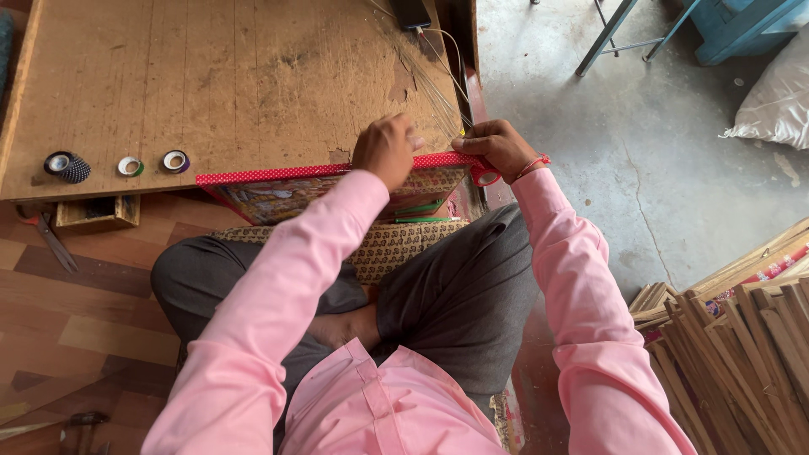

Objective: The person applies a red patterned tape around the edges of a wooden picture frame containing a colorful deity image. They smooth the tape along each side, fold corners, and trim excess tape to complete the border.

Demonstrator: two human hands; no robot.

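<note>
The red dotted tape runs along the top edge of a picture frame that leans on the low wood table, right in front of the person's crossed legs. The tape strip goes from the left corner of the frame to the right corner, w/ the roll of red tape hanging at the right end.

The left hand is curled, fingers bent down, pressing on the tape near the right part of the edge. The right hand is closed around the tape end and the roll, pinching it at the corner.

To do this bit well, I think: keep the tape pulled tight w/ the right hand, so no bumps. Rub the left hand flat along the strip, a bit at a time, so it sticks straight on the edge. Keep the frame still vs the table so it does not slip. Line the tape up w/ the edge before pressing hard, b/c crooked tape is hard to fix.

Further out: three small tape rolls sit in a row on the table's left side, well apart from the hands. Scissors lie on the floor at left. A pile of wood sticks is at the right. A thin wire lies on the table by the right hand.
</note>
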